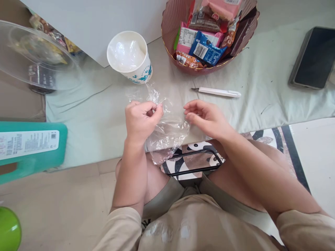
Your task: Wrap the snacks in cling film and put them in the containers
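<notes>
My left hand (141,118) pinches the top edge of a crumpled sheet of clear plastic wrap (167,130), which hangs between my hands over the edge of the pale green cloth (104,115). My right hand (205,116) hovers at the wrap's right side, fingers bent and close together; whether they touch the film I cannot tell. A phone case with a black rim and panda print (195,162) lies across my knees just below the wrap.
A white paper cup (131,57) with plastic inside stands behind my left hand. A pink basket (170,31) holds several snack packets. A white utility knife (218,92) lies near it, a dark phone (314,59) far right. A teal box (31,148) sits left.
</notes>
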Demonstrator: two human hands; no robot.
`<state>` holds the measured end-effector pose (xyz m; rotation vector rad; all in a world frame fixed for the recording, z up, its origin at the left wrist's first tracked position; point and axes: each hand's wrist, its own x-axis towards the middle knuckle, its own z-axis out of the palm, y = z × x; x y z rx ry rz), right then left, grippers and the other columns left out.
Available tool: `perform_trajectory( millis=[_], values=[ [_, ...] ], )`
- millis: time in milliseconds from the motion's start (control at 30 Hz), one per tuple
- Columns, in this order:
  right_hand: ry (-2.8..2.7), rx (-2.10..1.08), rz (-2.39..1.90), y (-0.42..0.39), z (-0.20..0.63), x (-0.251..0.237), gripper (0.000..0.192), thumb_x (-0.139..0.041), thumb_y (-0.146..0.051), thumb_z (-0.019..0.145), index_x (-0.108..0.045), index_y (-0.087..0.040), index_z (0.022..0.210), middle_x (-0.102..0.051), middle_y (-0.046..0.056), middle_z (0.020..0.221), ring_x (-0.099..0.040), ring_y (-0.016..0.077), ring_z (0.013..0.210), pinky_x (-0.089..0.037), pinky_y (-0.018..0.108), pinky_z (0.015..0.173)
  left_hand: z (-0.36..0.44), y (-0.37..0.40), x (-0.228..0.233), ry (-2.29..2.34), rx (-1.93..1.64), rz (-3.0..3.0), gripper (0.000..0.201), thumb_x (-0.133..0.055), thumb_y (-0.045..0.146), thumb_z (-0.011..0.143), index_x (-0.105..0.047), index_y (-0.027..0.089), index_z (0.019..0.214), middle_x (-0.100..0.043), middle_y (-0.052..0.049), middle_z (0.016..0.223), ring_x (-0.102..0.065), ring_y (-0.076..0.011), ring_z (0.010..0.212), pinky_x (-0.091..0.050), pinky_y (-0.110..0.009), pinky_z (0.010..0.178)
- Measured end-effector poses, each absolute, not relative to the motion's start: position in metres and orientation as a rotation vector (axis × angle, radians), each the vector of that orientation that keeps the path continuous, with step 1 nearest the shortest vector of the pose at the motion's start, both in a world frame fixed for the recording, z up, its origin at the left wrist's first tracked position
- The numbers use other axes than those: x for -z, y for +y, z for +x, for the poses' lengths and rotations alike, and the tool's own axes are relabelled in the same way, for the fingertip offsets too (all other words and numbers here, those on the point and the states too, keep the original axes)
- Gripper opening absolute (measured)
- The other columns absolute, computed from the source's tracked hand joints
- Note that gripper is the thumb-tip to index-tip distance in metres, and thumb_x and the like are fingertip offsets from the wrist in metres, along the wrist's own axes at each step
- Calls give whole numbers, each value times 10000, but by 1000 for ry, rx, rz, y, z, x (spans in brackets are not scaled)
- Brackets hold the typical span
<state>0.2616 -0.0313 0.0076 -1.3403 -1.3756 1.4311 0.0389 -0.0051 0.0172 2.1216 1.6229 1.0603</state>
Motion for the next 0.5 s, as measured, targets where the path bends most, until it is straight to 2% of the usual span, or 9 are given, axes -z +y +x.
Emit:
perform_trajectory(
  millis=[67,133,233,333,500],
  values=[
    [-1381,-1505,-1272,-32,258,-5,400,-769,-375,725,-708,-189,1073,-764,69,1017,-693,181,846,-563,346,777,40,-5,-18,1597,-1051,2126,344,-678,229,808,-500,219,513,-413,71,442,-355,-96,471,-417,-320,625],
    [-1417,-1520,-1253,-33,253,-4,333,-763,-359,736,-722,-183,1016,-759,49,920,-678,163,784,-555,342,765,41,-5,-18,1572,-1032,2142,341,-683,237,807,-514,217,511,-423,69,436,-357,-96,472,-411,-320,614],
    [-1378,-1507,-1258,-32,251,-6,172,-707,-339,796,-707,-176,853,-683,5,732,-592,117,644,-495,299,649,42,-6,-17,1558,-1021,2159,349,-688,245,801,-512,213,501,-423,69,425,-347,-92,464,-402,-322,606],
    [-1229,-1569,-1222,-29,253,-10,180,-727,-349,800,-667,-179,803,-626,-16,694,-525,89,584,-429,262,559,40,-5,-17,1569,-1024,2153,349,-688,241,797,-510,215,499,-430,68,422,-352,-95,467,-402,-319,598],
    [-1018,-1662,-1153,-28,255,-13,203,-799,-287,753,-620,-196,776,-574,-53,651,-499,68,562,-405,235,551,38,-5,-18,1594,-1001,2145,346,-691,232,797,-508,222,503,-441,67,422,-359,-102,469,-414,-321,599]
  ],
)
